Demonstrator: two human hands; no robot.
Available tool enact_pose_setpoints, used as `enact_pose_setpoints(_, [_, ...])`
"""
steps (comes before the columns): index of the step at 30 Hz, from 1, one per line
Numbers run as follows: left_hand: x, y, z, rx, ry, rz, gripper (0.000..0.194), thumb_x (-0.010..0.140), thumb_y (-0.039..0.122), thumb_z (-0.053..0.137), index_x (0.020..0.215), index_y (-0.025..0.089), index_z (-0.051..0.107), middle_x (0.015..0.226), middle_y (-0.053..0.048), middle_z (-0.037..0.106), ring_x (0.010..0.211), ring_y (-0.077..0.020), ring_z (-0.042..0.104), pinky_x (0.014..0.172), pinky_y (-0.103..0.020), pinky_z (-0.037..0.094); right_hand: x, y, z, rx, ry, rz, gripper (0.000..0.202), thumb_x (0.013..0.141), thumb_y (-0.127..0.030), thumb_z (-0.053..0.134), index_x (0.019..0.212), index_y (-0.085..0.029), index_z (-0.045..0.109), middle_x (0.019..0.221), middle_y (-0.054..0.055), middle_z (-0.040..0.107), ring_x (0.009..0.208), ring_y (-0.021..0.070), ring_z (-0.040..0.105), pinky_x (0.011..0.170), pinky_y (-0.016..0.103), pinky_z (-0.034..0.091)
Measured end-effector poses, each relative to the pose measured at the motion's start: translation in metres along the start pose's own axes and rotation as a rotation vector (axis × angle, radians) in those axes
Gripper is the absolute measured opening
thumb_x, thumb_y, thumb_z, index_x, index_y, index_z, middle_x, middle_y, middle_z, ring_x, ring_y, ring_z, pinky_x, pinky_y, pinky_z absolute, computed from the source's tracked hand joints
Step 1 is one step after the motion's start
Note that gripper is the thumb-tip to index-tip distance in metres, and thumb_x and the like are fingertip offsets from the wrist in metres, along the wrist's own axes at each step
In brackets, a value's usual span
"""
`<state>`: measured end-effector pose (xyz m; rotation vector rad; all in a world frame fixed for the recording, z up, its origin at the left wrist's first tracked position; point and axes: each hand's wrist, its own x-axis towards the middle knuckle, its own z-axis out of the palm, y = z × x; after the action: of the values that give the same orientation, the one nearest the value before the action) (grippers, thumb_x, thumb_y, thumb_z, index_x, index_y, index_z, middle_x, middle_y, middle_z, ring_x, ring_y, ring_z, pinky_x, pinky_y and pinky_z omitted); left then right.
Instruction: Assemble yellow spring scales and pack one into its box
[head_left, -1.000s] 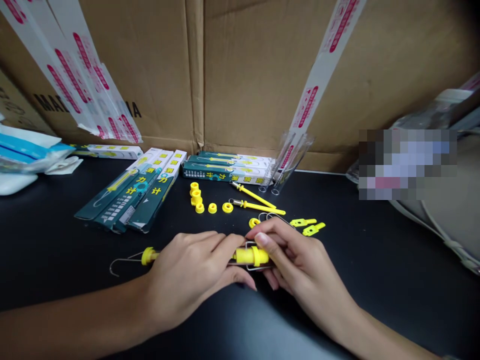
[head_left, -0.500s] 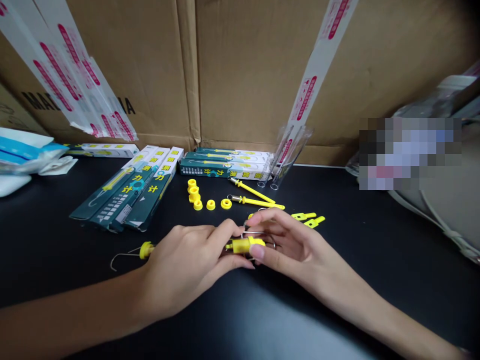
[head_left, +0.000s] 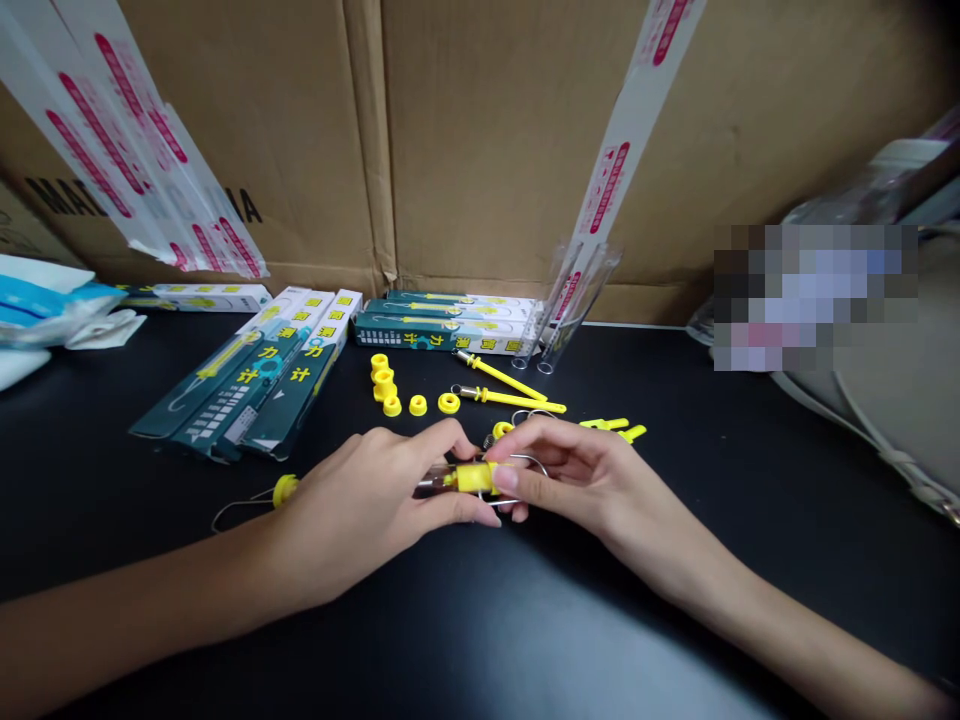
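My left hand (head_left: 367, 510) is wrapped round a clear tube (head_left: 431, 482), most of it hidden under the palm. From the hand's left side stick out a yellow cap (head_left: 285, 490) and a thin metal hook (head_left: 232, 508). At the tube's right end sits a yellow plastic piece (head_left: 474, 477) with a wire loop (head_left: 534, 463) beside it. My right hand (head_left: 577, 475) pinches this yellow piece between thumb and fingers. Just behind the fingertips lie a yellow ring (head_left: 502, 430) and a small spring (head_left: 489, 441).
Printed boxes (head_left: 247, 375) lie at left, with more boxes (head_left: 442, 325) behind. Several yellow caps (head_left: 383, 383), yellow rods (head_left: 517, 400), clear tubes (head_left: 566, 320) and flat yellow pieces (head_left: 611, 425) are on the black table (head_left: 525, 640). Cardboard (head_left: 487, 130) stands behind; a bag is at right.
The yellow piece sits closer to my left hand, and my right hand has moved slightly left with it. More of the clear tube shows between the hands. The wire loop has turned.
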<state>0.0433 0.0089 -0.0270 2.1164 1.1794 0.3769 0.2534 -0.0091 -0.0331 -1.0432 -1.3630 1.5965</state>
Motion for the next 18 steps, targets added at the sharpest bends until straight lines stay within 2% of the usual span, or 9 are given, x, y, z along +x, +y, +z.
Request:
enact_pose_setpoints(10, [-0.0022,0.0008,0.0042,0.224,0.042,-0.021,0.034,0.090,0.060,0.062,0.098,0.028,0.060,0.071,0.005,0.067,0.063,-0.0190,0.063,0.054,-0.023,0.036,0.0012,0.0047,-0.0003,0.107,0.027,0.066,0.021,0.071,-0.028,0.089,0.087,-0.021,0.078,0.095,0.001,0.078,0.088,0.0139,0.070,0.084,0.023,0.054])
enact_pose_setpoints(14, [-0.0019,0.0014,0.0025,0.211,0.015,-0.005,0.030,0.091,0.055,0.063,0.098,0.026,0.058,0.075,0.004,0.067,0.064,-0.0192,0.063,0.055,-0.024,0.037,-0.0004,0.0059,0.0022,0.100,0.055,0.060,0.021,0.070,-0.029,0.090,0.087,-0.021,0.079,0.093,0.001,0.078,0.088,0.0146,0.069,0.082,0.023,0.053])
enact_pose_setpoints(18, [0.0003,0.0008,0.0002,0.119,-0.034,-0.020,0.031,0.089,0.052,0.068,0.100,0.025,0.058,0.082,0.002,0.069,0.074,-0.0216,0.065,0.063,-0.025,0.041,0.0006,0.0059,0.0020,0.064,0.067,0.055,0.022,0.069,-0.030,0.090,0.086,-0.022,0.079,0.095,0.002,0.078,0.089,0.0159,0.069,0.083,0.026,0.052])
